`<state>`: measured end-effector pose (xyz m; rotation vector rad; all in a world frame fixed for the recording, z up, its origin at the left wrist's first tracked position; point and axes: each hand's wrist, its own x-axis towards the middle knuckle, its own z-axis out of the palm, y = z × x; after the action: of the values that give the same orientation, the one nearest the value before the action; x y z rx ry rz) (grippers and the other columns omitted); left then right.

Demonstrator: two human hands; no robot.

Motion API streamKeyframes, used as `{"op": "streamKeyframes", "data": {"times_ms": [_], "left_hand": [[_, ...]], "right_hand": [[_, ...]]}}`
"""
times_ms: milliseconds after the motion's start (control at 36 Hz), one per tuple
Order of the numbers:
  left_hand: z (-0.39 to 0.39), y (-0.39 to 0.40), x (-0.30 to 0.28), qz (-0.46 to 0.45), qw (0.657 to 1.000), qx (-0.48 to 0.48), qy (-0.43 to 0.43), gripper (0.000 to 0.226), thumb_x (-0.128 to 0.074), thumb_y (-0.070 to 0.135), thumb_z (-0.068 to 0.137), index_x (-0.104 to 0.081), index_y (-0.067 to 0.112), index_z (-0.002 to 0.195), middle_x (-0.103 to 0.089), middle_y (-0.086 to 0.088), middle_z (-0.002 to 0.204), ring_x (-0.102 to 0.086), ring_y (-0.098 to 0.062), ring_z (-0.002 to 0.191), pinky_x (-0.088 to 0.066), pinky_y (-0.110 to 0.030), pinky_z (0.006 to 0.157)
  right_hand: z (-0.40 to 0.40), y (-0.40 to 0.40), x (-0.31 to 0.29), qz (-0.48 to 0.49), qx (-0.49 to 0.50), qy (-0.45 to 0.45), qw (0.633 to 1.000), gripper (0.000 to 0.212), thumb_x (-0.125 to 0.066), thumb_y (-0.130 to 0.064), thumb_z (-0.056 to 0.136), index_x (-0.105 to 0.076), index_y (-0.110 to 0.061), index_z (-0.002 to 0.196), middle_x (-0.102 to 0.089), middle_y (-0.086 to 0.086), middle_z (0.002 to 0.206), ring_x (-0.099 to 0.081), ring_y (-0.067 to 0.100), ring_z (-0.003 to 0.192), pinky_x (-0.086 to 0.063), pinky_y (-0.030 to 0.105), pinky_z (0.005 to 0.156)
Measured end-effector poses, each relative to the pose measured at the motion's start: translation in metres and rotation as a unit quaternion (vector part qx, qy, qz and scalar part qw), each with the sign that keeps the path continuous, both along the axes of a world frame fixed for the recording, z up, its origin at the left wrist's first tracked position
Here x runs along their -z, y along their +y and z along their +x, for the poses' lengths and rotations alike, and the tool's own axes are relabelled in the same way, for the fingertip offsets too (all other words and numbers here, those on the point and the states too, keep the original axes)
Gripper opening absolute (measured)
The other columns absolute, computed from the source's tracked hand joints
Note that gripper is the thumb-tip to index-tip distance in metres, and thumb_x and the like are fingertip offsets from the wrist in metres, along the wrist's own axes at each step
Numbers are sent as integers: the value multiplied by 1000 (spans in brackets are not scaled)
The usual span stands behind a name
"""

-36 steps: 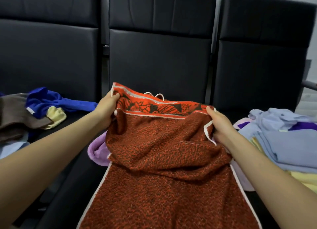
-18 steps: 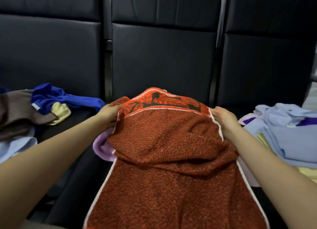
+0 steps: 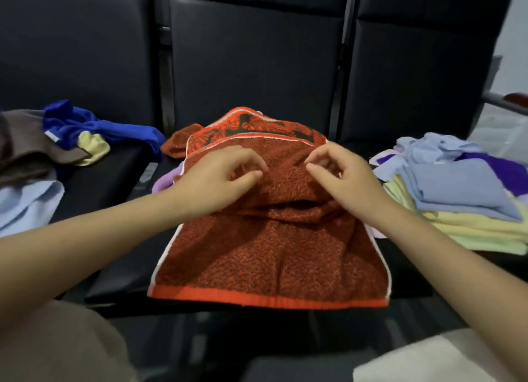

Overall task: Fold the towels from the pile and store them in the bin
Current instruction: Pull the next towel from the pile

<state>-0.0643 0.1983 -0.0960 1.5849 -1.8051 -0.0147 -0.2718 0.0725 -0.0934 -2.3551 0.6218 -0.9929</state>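
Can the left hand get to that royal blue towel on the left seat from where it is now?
Probably yes. The left hand hovers, fingers curled, over the red towel, holding nothing, and the blue towel lies uncovered atop the left pile with only bare black seat between.

Operator body: two bare forearms, no sleeves.
The left hand [image 3: 220, 178] and right hand [image 3: 340, 175] carry no gloves, rings or watch. Both forearms are uncovered to the frame edge. A taupe-brown garment [image 3: 57, 344] covers the lower left; a cream-white fabric [image 3: 434, 358] shows at lower right.
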Motion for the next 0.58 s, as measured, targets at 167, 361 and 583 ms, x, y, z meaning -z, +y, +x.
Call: {"op": "streamKeyframes", "data": {"times_ms": [167, 361, 583], "left_hand": [[-16, 38, 30, 111, 985, 106, -84, 29, -46, 45, 87, -66, 22, 85, -62, 11, 82, -58, -5, 76, -46, -31, 75], [-21, 53, 59, 131, 974, 136, -126, 12, -49, 42, 88, -56, 32, 91, -48, 17, 79, -44, 9, 79, -38, -15, 71], [-25, 46, 56, 153, 971, 151, -103, 20, -47, 51, 86, -55, 33, 90, -52, 14, 80, -49, 3, 78, -38, -14, 70]], "right_hand": [[-44, 32, 39, -88, -75, 199, 973, 24, -62, -51, 85, -52, -31, 75, -50, -13, 64, -50, 5, 64, -35, 17, 62], [-63, 49, 83, -238, -133, 272, 923, 67, -63, -68, 74, -52, -31, 128, -49, -6, 112, -43, 8, 104, -31, 25, 93], [-44, 54, 83, -176, -160, 169, 956, 22, -66, -42, 87, -71, -23, 98, -54, -9, 96, -46, 3, 90, -38, 22, 83]]}}
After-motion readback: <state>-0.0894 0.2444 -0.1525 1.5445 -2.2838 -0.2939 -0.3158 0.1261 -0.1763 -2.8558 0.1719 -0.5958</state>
